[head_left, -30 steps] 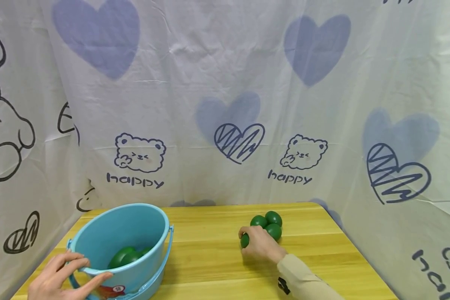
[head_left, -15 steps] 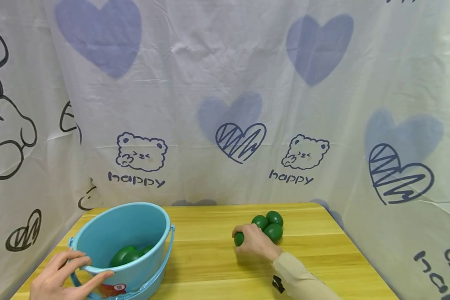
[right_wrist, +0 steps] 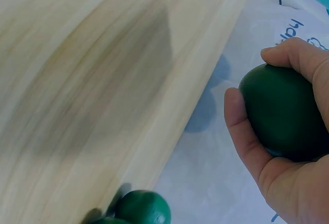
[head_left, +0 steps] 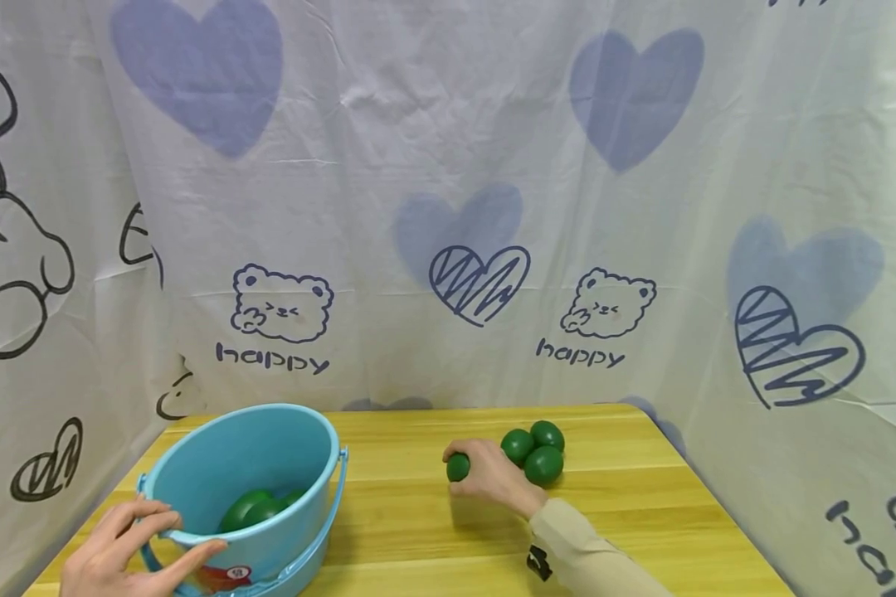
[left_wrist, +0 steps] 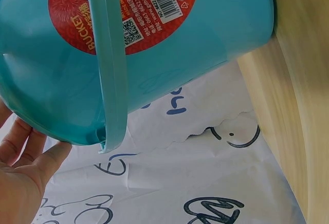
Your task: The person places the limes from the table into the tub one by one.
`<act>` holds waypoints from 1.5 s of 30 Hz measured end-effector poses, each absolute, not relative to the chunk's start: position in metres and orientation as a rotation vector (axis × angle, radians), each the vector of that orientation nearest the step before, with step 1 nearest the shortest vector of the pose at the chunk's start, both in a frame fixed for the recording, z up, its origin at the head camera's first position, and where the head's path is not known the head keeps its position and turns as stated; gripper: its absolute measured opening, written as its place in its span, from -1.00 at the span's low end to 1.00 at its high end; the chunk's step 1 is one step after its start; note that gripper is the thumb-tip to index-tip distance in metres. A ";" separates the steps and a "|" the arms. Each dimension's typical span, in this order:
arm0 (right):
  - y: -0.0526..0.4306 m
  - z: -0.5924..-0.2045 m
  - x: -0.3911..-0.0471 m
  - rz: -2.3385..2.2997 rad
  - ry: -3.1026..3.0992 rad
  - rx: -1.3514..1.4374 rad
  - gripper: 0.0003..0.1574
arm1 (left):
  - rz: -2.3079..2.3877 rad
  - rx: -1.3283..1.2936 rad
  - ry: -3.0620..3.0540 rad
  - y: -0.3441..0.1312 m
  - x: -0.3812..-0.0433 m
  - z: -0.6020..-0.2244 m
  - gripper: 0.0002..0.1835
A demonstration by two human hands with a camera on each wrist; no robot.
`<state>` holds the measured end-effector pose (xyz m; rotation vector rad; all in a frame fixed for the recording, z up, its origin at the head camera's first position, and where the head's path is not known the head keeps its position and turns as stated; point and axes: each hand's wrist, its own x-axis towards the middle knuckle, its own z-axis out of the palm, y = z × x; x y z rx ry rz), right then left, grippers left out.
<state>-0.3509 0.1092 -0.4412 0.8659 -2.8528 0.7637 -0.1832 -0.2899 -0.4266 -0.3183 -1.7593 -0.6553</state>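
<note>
In the head view my right hand [head_left: 493,477] holds a smooth, dark green egg-shaped object [head_left: 459,467] just over the table. The right wrist view shows thumb and fingers curled round this green object [right_wrist: 282,111]. Three more green egg-shaped objects [head_left: 543,465] lie together to the right of that hand. At the lower left, my left hand [head_left: 119,551] grips the near rim of a light blue bucket [head_left: 269,547], which leans toward me. Inside the bucket lie several green objects [head_left: 248,507], partly hidden by its wall. The left wrist view shows my left thumb against the bucket's rim [left_wrist: 85,143].
The wooden table [head_left: 396,531] stretches between the bucket and the green objects. White cloth [head_left: 373,215] printed with hearts and bears hangs behind and at both sides. The bucket's blue handle [head_left: 336,497] hangs down along its side.
My right hand has drawn the held green object leftward, away from the other three, and slightly up. My left hand and the bucket stay in place.
</note>
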 end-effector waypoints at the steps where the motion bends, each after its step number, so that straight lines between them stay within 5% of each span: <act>1: 0.107 -0.440 -0.350 0.769 -2.850 0.866 -0.51 | -0.654 -0.321 -1.757 -0.290 -0.183 -0.427 -0.35; 45: 0.024 -0.377 -0.320 1.153 -2.667 1.072 -0.48 | -0.669 -0.314 -1.755 -0.289 -0.184 -0.427 -0.37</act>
